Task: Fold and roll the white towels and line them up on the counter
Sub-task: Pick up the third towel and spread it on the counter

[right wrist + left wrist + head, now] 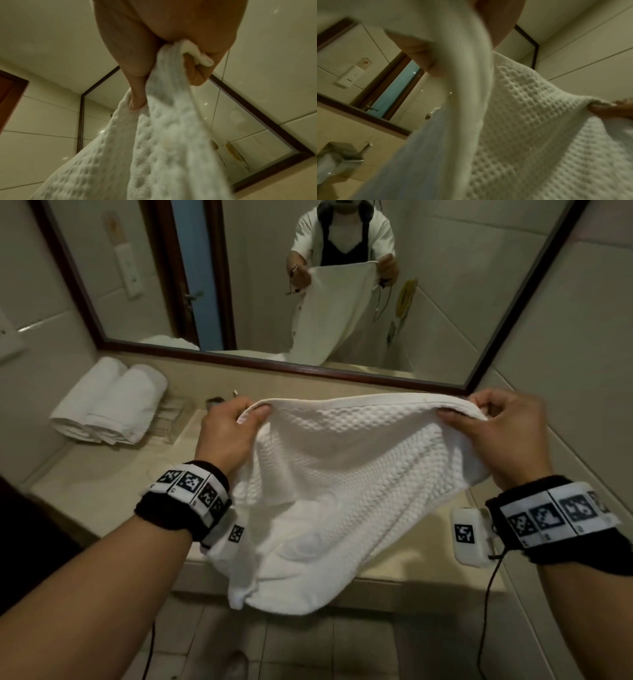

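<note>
Both hands up now — the left hand (227, 433) and right hand (503, 436) each pinch a top corner of the white towel (335, 484), spread mid-frame above the counter (102, 484) for folding — two rolled towels (109, 402) wait upper left.

Both forearms reach forward at matching height, wrists banded in black; left hand (228, 430) and right hand (502, 433) raised and well apart, each grip a thumb-and-curled-finger pinch on a top corner of the white towel (342, 474) slack between them.
</note>
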`<action>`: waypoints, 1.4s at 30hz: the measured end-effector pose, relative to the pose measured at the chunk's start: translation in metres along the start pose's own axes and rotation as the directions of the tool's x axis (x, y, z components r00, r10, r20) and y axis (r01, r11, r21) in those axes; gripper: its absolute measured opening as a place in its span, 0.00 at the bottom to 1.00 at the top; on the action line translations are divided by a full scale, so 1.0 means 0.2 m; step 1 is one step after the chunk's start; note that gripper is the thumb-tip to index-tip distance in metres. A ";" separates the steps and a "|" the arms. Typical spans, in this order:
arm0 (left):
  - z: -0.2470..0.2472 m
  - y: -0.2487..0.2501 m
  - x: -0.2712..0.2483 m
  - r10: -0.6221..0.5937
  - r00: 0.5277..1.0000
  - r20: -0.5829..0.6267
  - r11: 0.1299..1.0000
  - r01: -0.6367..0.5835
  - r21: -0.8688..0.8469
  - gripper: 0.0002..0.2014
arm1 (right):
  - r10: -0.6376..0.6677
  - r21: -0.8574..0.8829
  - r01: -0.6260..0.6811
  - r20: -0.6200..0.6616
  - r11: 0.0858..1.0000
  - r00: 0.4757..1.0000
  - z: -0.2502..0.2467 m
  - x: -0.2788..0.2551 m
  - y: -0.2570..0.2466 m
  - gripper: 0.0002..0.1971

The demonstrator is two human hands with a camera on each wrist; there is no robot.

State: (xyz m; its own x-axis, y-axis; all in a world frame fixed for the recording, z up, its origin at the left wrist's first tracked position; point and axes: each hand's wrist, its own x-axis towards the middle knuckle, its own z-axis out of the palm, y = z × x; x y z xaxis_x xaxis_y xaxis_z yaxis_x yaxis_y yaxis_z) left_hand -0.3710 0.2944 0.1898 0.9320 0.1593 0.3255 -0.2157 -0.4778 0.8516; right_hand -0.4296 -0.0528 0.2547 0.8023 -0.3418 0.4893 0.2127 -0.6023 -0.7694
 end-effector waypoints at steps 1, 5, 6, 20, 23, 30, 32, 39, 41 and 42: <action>0.01 0.04 -0.04 -0.006 1.000 0.000 0.999 0.006 -0.031 0.13 | 0.009 0.000 -0.009 -0.007 1.000 1.000 -0.05 -0.02 0.03 0.17; 0.06 0.21 -0.14 -0.004 1.000 -0.009 0.993 0.003 -0.121 0.17 | 0.055 -0.048 -0.054 0.004 0.997 0.999 -0.23 -0.07 0.14 0.12; 0.08 0.26 -0.16 -0.008 1.000 -0.003 0.988 0.007 -0.154 0.18 | 0.065 -0.055 -0.064 0.012 0.996 0.998 -0.27 -0.08 0.16 0.11; 0.26 0.76 -0.43 0.132 0.975 0.180 0.895 -0.039 -0.443 0.19 | 0.028 0.006 -0.027 -0.078 1.000 0.997 -0.65 -0.19 0.16 0.07; 0.25 0.89 -0.49 0.186 0.962 0.199 0.903 -0.088 -0.421 0.15 | -0.036 0.003 0.036 -0.049 0.999 0.998 -0.69 -0.22 0.05 0.04; 0.17 1.07 -0.58 0.249 0.950 0.189 0.889 -0.147 -0.434 0.17 | -0.133 0.022 0.134 -0.031 0.991 0.991 -0.82 -0.28 -0.16 0.06; 0.17 1.09 -0.59 0.253 0.947 0.199 0.892 -0.148 -0.427 0.17 | -0.142 0.032 0.143 -0.048 0.989 0.989 -0.85 -0.29 -0.20 0.07; 0.22 1.10 -0.57 0.240 0.944 0.226 0.902 -0.131 -0.412 0.16 | -0.116 0.028 0.117 -0.053 0.993 0.992 -0.84 -0.30 -0.24 0.05; 0.25 1.06 -0.55 0.240 0.944 0.227 0.917 -0.144 -0.373 0.18 | -0.101 0.001 0.101 -0.076 0.995 0.992 -0.86 -0.29 -0.21 0.05; 0.27 1.03 -0.52 0.246 0.942 0.228 0.928 -0.161 -0.336 0.19 | -0.094 -0.016 0.092 -0.092 0.996 0.991 -0.87 -0.28 -0.19 0.06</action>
State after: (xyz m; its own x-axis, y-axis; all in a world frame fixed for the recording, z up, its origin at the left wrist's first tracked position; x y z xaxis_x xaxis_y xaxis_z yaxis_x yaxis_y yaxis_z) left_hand -0.4979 0.1331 0.3098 0.8914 -0.1644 0.4224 -0.4481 -0.1786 0.8760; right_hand -0.5797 -0.1361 0.3287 0.7242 -0.3488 0.5949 0.2769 -0.6429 -0.7141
